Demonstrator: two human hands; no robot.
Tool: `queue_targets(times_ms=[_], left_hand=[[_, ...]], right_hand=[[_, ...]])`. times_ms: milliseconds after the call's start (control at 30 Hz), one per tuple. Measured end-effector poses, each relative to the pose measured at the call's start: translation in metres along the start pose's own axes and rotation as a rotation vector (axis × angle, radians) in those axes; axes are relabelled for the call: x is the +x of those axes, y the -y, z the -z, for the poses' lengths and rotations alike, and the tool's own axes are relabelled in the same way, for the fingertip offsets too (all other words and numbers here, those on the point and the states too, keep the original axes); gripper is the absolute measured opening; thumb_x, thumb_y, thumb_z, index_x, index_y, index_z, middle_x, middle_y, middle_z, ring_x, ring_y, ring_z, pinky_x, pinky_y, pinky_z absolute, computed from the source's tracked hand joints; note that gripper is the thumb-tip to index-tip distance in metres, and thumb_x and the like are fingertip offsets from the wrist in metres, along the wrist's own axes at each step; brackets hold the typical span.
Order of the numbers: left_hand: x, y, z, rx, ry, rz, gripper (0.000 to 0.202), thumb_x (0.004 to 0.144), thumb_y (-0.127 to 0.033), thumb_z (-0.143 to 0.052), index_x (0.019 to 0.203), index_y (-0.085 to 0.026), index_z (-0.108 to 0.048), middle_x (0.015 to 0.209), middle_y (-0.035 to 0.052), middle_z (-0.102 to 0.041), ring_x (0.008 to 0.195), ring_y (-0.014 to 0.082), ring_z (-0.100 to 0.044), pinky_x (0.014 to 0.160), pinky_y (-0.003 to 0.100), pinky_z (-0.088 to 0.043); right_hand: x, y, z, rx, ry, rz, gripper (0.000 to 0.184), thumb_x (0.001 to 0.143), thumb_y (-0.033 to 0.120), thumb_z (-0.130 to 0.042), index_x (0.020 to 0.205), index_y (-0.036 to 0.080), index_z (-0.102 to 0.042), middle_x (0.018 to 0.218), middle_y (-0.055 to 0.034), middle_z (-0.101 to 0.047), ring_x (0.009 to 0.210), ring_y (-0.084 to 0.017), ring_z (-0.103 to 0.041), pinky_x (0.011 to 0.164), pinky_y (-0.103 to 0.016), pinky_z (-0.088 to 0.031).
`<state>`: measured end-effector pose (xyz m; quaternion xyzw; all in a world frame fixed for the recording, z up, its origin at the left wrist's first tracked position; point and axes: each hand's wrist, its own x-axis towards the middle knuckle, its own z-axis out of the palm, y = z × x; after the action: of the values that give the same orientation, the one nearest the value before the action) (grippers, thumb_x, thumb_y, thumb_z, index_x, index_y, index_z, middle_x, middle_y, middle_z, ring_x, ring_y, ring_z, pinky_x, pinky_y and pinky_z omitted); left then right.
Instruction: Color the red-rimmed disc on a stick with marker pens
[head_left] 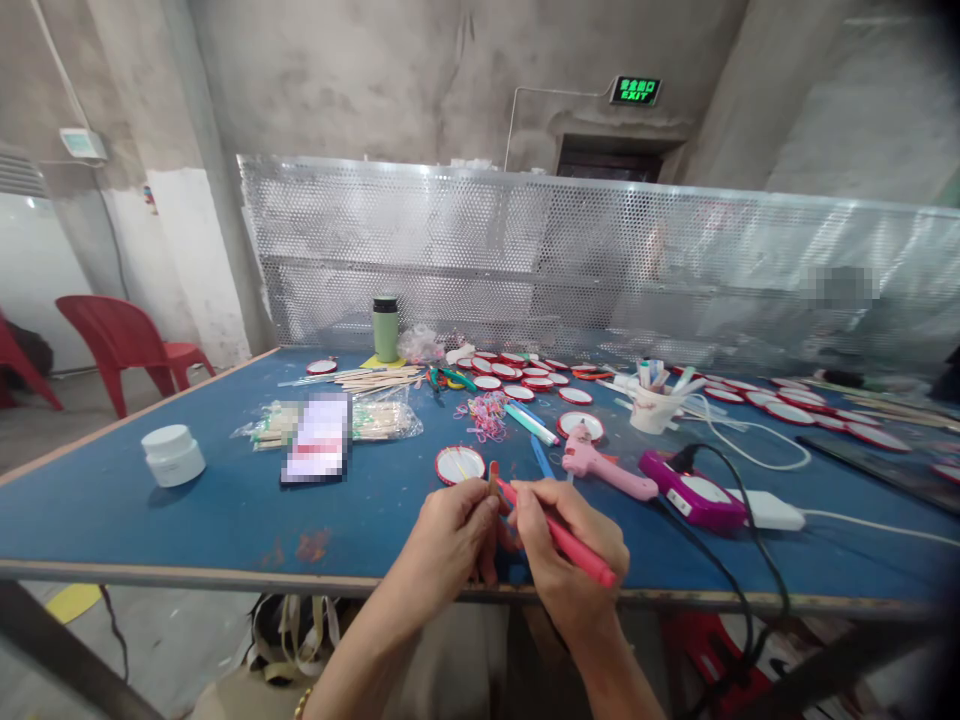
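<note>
At the near edge of the blue worktop (247, 530), the person's two hands are close together. The left hand (450, 525) has its grip closed around a small wooden stick (493, 478), which stands nearly upright between the thumb and the fingers. The right hand (574, 555) is grasping a red pen (581, 550) in a writing manner, and its front end points to the stick; I cannot tell if the tip touches it.

Just beyond the left hand lies a round white disc (460, 465) with a red rim. To the right of it, a pink glue gun (611, 473) rests near a purple power strip (694, 490). Behind these there are a pile of coloured rubber bands (486, 415) and a white cup (651, 410) which is filled with pens. On the left side, a phone (319, 437) leans on bagged sticks (386, 417), and a white jar (174, 457) stands near.
</note>
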<state>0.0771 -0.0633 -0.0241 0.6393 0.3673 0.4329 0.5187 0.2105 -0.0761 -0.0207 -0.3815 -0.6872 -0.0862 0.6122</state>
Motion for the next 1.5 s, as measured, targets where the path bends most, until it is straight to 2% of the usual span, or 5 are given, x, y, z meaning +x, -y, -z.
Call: queue_targets(times_ms=[1133,1500], left_hand=[[0.0019,0.0074,0.0008,0.009,0.002,-0.029,0.028,0.095,-0.04,-0.043,0.078,-0.019,-0.05,0.05,-0.0058,-0.05,0.039,0.0078,-0.051,0.036,0.015,-0.034],[0.0009,0.0045,0.0007,0.012,-0.011,-0.027,0.03,0.095,-0.042,-0.045,0.076,-0.019,-0.05,0.051,-0.0051,-0.051,0.04,0.0079,-0.05,0.038,0.015,-0.034]], right_hand=[[0.0018,-0.0013,-0.0022,0.01,0.018,0.042,0.014,0.092,0.017,-0.057,0.081,0.019,-0.066,0.067,0.004,-0.069,0.055,-0.008,-0.064,0.059,-0.018,-0.048],[-0.0026,-0.0031,-0.0015,0.004,-0.009,0.005,0.014,0.093,0.019,-0.059,0.082,0.02,-0.067,0.065,0.0049,-0.067,0.052,-0.008,-0.062,0.057,-0.019,-0.048]])
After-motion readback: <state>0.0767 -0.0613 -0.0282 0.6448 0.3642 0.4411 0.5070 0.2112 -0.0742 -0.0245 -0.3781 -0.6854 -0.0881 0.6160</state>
